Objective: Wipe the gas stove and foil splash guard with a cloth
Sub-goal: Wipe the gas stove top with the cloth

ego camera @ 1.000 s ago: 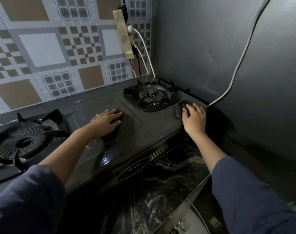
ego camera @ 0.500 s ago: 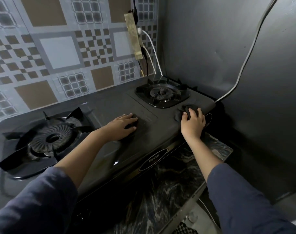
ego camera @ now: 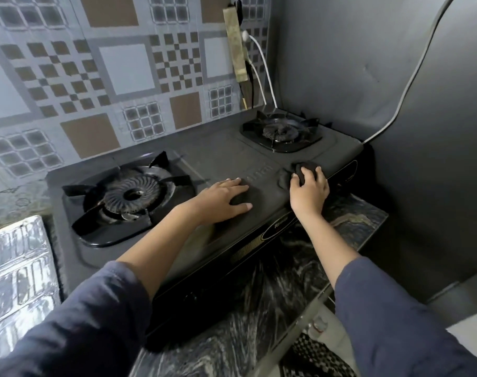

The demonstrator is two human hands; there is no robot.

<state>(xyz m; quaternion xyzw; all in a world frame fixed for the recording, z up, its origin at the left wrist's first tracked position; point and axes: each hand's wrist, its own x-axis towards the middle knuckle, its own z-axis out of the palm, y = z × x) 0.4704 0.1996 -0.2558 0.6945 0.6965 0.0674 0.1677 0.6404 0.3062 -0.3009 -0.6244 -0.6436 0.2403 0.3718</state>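
Stove [ego camera: 261, 197]: black two-burner gas unit on marbled counter [ego camera: 348, 229]. Right hand [ego camera: 309, 191] clamped on dark cloth [ego camera: 304, 170], pressed at stove's front right corner. Left hand [ego camera: 223, 200] flat and spread on centre panel, holding nothing. Foil splash guard [ego camera: 17, 278] at far left, beside left burner [ego camera: 128, 194]. No containers visible.

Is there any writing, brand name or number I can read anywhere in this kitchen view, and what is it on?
"Ri...": only the start of the oval badge on the stove front is readable; the rest is blurred and cut off by the right hand.
Raised lettering on the stove top beside the left hand: too faint to read.
Nothing else carries readable text.
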